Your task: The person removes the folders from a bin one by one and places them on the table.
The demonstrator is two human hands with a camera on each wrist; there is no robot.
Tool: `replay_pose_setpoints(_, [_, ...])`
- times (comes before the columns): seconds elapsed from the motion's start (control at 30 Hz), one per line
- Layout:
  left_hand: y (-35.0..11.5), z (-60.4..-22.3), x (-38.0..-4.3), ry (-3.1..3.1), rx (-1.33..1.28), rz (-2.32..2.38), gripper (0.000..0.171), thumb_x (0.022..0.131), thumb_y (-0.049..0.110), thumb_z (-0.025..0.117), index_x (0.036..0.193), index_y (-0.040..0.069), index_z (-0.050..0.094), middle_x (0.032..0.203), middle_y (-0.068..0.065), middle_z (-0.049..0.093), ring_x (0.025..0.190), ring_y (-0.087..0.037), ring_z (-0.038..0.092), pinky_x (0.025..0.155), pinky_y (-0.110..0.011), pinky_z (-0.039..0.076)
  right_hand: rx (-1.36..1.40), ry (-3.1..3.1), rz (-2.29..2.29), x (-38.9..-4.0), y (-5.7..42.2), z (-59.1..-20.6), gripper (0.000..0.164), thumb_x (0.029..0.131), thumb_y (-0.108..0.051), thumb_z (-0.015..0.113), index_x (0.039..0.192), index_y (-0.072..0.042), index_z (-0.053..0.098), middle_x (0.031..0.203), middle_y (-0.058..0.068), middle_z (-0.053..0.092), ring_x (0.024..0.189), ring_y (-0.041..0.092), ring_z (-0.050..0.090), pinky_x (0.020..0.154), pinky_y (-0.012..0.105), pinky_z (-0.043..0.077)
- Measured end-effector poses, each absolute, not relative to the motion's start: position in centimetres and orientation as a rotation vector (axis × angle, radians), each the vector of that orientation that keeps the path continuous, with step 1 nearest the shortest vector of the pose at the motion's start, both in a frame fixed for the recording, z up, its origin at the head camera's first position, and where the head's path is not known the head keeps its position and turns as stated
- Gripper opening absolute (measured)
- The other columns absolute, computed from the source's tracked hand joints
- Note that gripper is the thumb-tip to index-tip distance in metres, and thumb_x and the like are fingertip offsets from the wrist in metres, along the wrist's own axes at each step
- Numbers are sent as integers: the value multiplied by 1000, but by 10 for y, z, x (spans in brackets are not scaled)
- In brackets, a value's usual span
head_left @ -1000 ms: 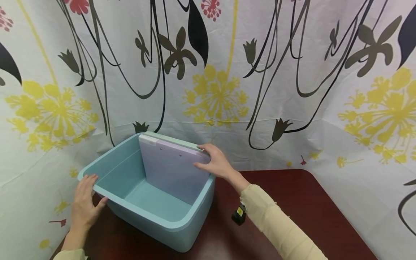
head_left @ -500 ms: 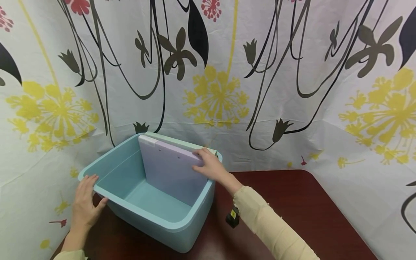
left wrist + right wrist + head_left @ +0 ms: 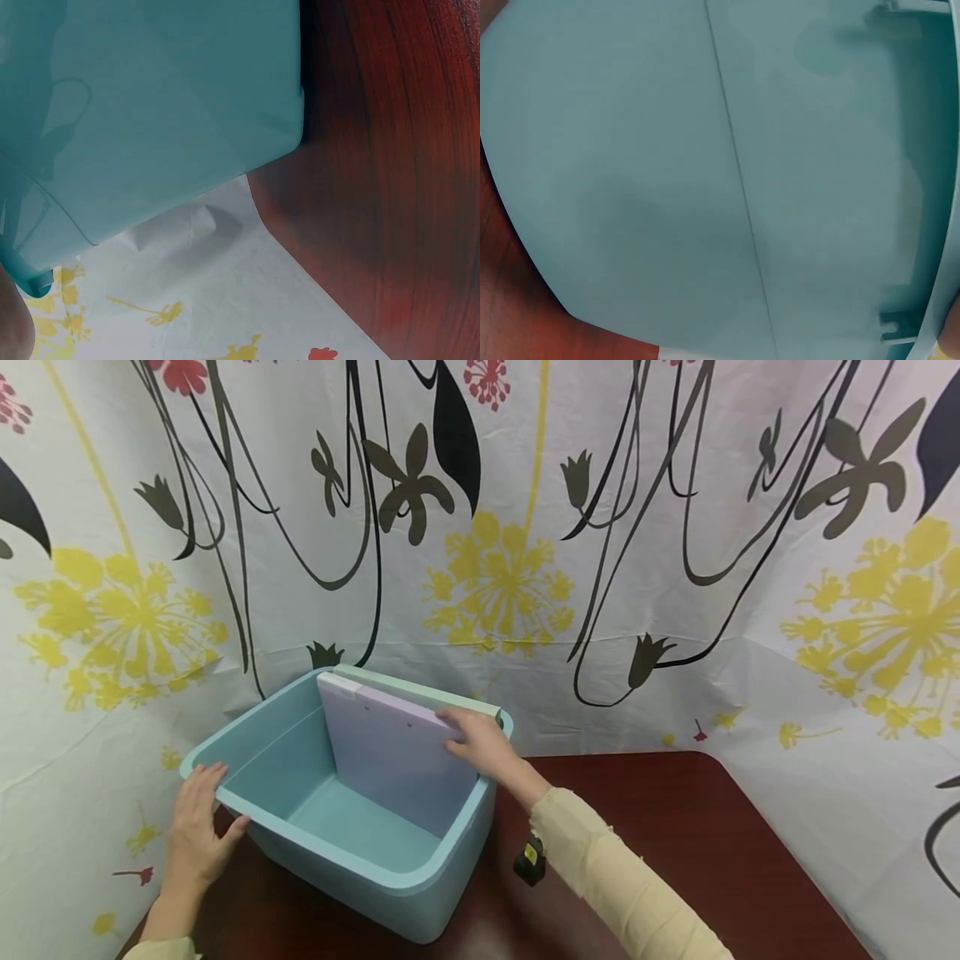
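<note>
A light blue plastic bin (image 3: 360, 860) stands on the table at an angle. My left hand (image 3: 197, 831) holds its left corner, fingers over the rim and thumb lower on the outside. Inside, a lilac binder (image 3: 390, 752) with two small rivets stands on edge, leaning toward the back wall. My right hand (image 3: 483, 743) pinches its top edge near the right end, thumb in front and fingers behind. A pale green binder (image 3: 420, 692) stands behind it, mostly hidden, with a narrow gap between their tops. Both wrist views show mainly the bin's outer wall (image 3: 165, 112).
The dark red-brown wooden table (image 3: 660, 843) extends to the right of the bin. A white flower-printed cloth (image 3: 675, 568) hangs close behind and along the left side. A small black device (image 3: 530, 860) is strapped under my right wrist.
My right hand has slid left along the top edge, off the green binder and onto the lilac one. The lilac binder's top has tipped slightly forward, away from the green. The left hand stays put.
</note>
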State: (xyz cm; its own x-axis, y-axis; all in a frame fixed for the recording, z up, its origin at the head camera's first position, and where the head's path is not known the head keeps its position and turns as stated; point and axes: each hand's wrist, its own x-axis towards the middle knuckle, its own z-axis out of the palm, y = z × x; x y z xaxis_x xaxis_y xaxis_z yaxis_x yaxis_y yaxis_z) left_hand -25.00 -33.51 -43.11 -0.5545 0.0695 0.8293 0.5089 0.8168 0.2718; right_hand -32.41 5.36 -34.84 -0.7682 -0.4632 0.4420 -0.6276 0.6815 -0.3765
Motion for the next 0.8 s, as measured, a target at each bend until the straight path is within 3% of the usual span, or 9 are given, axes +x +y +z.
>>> replay_pose_setpoints(0.13, [-335,-431,-250,-2109,-416,-623,89,77,68,47,127,-5,43,126,-28,43,130,-37,26,110,-44,11,848,-2519,846,-323,53,-351,40,79,-6,65,119,-9,59,116,5,62,99,15,59,81,32,47])
replay_pose_setpoints(0.23, [-335,-431,-249,-2117,-411,-624,90,77,69,47,127,-5,43,126,-28,43,130,-37,26,110,-44,11,834,-2474,906,-322,54,-352,38,78,-5,64,116,-10,61,113,4,63,82,10,58,72,28,46])
replay_pose_setpoints(0.33, [-335,-431,-249,-2116,-415,-632,89,77,68,48,127,-6,43,126,-29,42,130,-38,26,110,-45,11,829,-2436,927,-321,54,-352,38,78,-5,62,116,-10,62,112,3,64,58,6,46,60,23,40])
replay_pose_setpoints(0.43, [-336,-431,-248,-2109,-422,-637,88,78,67,49,126,-6,43,126,-29,43,130,-38,26,109,-45,11,823,-2387,951,-320,54,-352,38,78,-4,61,115,-10,63,110,4,65,45,4,29,53,21,34])
replay_pose_setpoints(0.67, [-336,-430,-249,-2102,-423,-616,89,77,69,47,125,-7,44,124,-29,43,129,-38,27,110,-44,11,809,-2267,1036,-317,57,-351,39,75,0,60,112,-8,64,106,7,66,42,-1,19,49,20,30])
replay_pose_setpoints(0.8, [-336,-430,-249,-2100,-427,-620,89,78,68,47,125,-7,44,124,-29,43,129,-38,27,110,-43,11,771,-2230,1035,-316,59,-348,39,73,-1,62,111,-9,65,104,6,67,50,4,39,53,20,36])
